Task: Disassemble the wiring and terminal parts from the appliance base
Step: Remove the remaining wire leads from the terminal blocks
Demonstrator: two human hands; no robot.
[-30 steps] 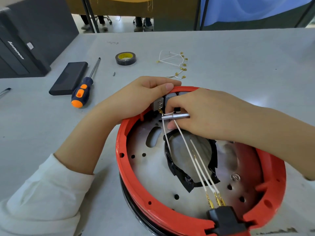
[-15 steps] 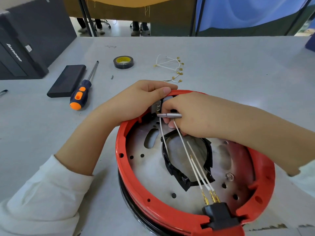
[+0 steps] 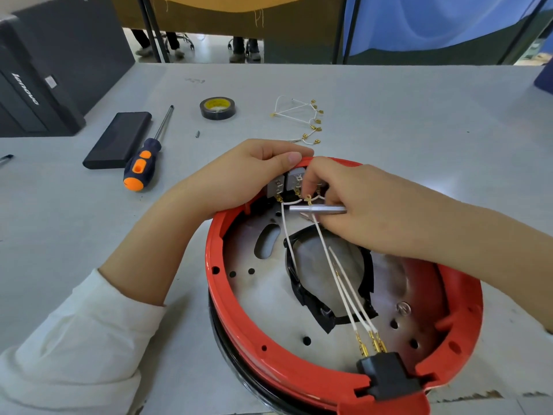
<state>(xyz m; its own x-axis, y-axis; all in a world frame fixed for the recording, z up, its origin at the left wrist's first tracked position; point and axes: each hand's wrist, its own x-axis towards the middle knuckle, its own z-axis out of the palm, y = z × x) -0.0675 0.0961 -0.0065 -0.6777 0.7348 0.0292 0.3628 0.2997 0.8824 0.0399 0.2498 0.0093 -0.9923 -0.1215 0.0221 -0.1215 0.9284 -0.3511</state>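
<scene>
At the red appliance base's (image 3: 227, 295) far rim, the right hand (image 3: 353, 205) pinches a brass terminal (image 3: 308, 200) beside the switch block (image 3: 294, 181); the left hand (image 3: 239, 178) grips the rim, wires (image 3: 338, 280) trailing nearward.

Bright, even light, sharp (edges bowed)

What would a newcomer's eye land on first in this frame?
The round red appliance base at centre, nearest the camera, with white wires crossing its metal plate. At its far rim the left hand grips the edge while the right hand pinches at the terminals, holding a small metal cylinder. An orange-handled screwdriver lies to the left.
</scene>
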